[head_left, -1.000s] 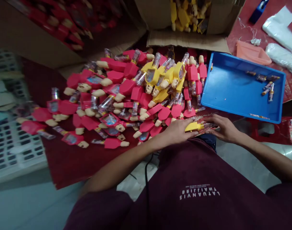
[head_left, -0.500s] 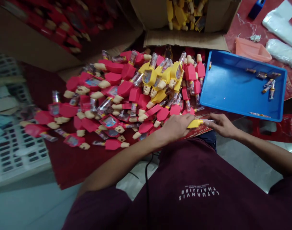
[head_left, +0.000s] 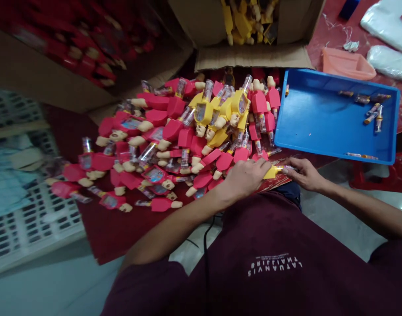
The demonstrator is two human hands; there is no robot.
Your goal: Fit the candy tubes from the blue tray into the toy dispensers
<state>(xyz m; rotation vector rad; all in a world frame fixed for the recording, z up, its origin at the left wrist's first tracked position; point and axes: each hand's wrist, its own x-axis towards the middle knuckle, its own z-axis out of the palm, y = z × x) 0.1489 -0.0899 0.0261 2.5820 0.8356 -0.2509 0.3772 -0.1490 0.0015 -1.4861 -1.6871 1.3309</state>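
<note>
My left hand (head_left: 248, 176) is closed around a yellow plastic toy (head_left: 270, 172) close to my body at the table's front edge; most of the toy is hidden under the fingers. At the toy's right end is a slim clear tube (head_left: 280, 168), pinched by the fingers of my right hand (head_left: 302, 174). I cannot tell whether tube and toy are fully joined. Beyond my left hand lies a heap of red toys (head_left: 201, 179) with beige head-shaped ends and clear tubes. Several yellow toys (head_left: 204, 112) of the same shape rest on top of it.
A blue tray (head_left: 332, 127) with several small filled tubes (head_left: 378, 118) stands at the right. Behind the heap are a carton (head_left: 253, 57) of yellow toys and another carton (head_left: 69, 87) of red ones. An orange bin (head_left: 347, 63) and plastic bags (head_left: 388, 61) lie at the back right.
The view has shifted slightly. Both hands keep hold of the yellow toy and its tube; my right-hand fingers sit a little closer to the toy.
</note>
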